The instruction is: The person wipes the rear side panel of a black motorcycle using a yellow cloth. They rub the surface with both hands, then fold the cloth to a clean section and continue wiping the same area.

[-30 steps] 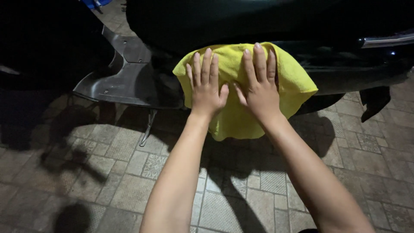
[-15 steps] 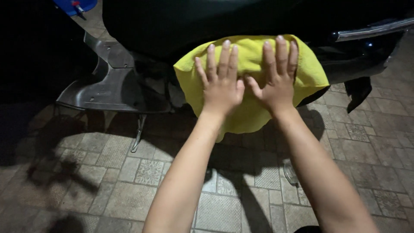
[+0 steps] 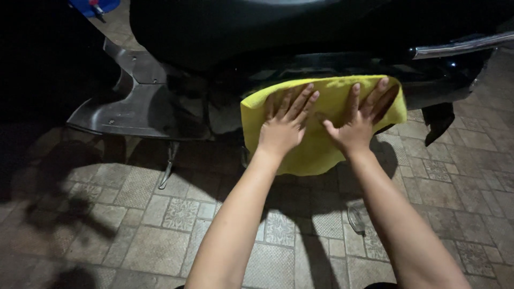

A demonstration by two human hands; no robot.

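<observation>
Hands pressed flat on a yellow cloth (image 3: 316, 144), viewed from the head camera. The left hand (image 3: 282, 131) and right hand (image 3: 357, 124) both lie open, fingers spread, palms down on the cloth; neither is closed around it. The cloth is draped against the dark side panel of a black scooter (image 3: 225, 37), just below the seat, with its lower edge hanging free beneath the wrists.

Handling, as judged from its folds and drape: the cloth appears soft, light and limp, with no stiffness of its own, so it follows whatever surface lies under it. It seems likely to slide easily on the glossy panel and to bunch if pushed from one side only. Pressure through both palms holds it; for lifting, the loose lower edge or an upper corner looks the readiest place to pinch.

Edges and room: a chrome rail (image 3: 460, 45) runs just above and to the right of the cloth. The grey footboard (image 3: 134, 107) juts out to the left, well apart from the hands, with a side stand (image 3: 168, 163) below it. Paved ground (image 3: 160, 225) lies open beneath the arms.
</observation>
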